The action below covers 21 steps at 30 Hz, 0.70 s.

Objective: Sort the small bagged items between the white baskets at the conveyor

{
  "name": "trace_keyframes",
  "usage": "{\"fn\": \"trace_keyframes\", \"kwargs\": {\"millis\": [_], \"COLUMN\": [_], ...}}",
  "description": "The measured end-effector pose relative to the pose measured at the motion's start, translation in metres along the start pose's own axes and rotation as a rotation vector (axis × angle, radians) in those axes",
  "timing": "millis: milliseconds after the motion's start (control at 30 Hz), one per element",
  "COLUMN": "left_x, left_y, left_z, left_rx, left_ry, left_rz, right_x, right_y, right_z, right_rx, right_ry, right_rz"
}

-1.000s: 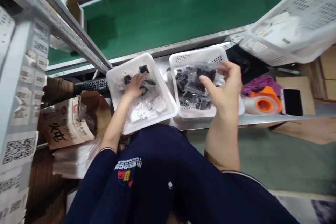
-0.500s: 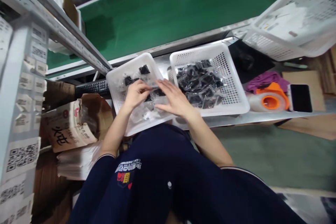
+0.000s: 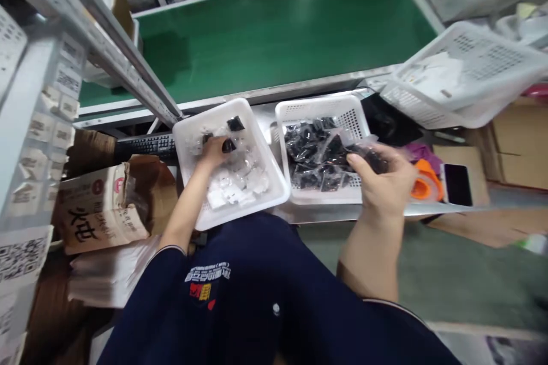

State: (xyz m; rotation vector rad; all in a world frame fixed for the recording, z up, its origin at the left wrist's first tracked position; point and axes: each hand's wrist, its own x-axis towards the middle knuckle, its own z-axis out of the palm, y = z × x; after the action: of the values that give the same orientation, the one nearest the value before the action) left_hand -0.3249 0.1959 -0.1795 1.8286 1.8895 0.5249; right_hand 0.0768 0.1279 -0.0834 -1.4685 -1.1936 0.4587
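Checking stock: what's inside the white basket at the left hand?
Black pieces and white pieces, with clear plastic among them, lie in the white basket. The left hand covers part; what lies beneath it or the top layer is hidden.

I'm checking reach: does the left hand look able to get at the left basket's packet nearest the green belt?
Probably yes: that packet lies uncovered in the left basket, just beyond the left hand. The hand is at another dark packet, though; whether it holds it is unclear.
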Motion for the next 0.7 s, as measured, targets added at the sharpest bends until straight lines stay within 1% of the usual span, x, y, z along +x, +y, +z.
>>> {"fn": "trace_keyframes", "kwargs": {"millis": [33, 100, 167, 233, 300, 367, 433, 467, 500, 567, 600, 633, 700], "left_x": [-0.001, -0.004, -0.005, -0.006, -0.007, -0.009, -0.009, -0.01, -0.011, -0.018, -0.024, -0.032, -0.05], "left_y": [-0.001, -0.002, -0.004, -0.008, -0.01, -0.013, -0.014, -0.013, -0.011, 0.002, 0.013, 0.027, 0.06], "left_z": [0.004, 0.008, 0.009, 0.007, 0.001, -0.009, -0.023, -0.031, -0.038, -0.048, -0.049, -0.047, -0.036], "left_rx": [0.015, 0.005, -0.004, -0.009, -0.055, -0.202, -0.369, -0.445, -0.502, -0.617, -0.706, -0.806, -1.006], "left_ry": [-0.025, -0.031, -0.02, -0.01, 0.014, 0.099, 0.239, 0.313, 0.379, 0.454, 0.454, 0.421, 0.271], "left_rz": [0.001, -0.011, -0.024, -0.021, -0.027, -0.054, -0.081, -0.082, -0.074, -0.03, 0.004, 0.038, 0.097], "right_x": [-0.002, -0.005, -0.004, -0.001, 0.004, 0.007, 0.008, 0.007, 0.005, -0.004, -0.011, -0.018, -0.034], "right_y": [0.002, 0.003, 0.003, 0.006, 0.015, 0.031, 0.047, 0.053, 0.055, 0.046, 0.036, 0.023, -0.005], "right_z": [0.001, 0.005, 0.01, 0.01, 0.005, -0.002, -0.004, -0.003, 0.002, 0.018, 0.03, 0.044, 0.072], "right_rx": [0.017, 0.053, 0.064, 0.037, -0.04, -0.19, -0.349, -0.385, -0.373, -0.208, -0.077, 0.067, 0.337], "right_ry": [0.018, 0.024, 0.025, 0.059, 0.097, 0.065, -0.028, -0.077, -0.119, -0.211, -0.283, -0.375, -0.598], "right_rz": [0.033, 0.069, 0.043, -0.011, -0.039, -0.034, -0.014, -0.001, 0.016, 0.061, 0.087, 0.118, 0.203]}}
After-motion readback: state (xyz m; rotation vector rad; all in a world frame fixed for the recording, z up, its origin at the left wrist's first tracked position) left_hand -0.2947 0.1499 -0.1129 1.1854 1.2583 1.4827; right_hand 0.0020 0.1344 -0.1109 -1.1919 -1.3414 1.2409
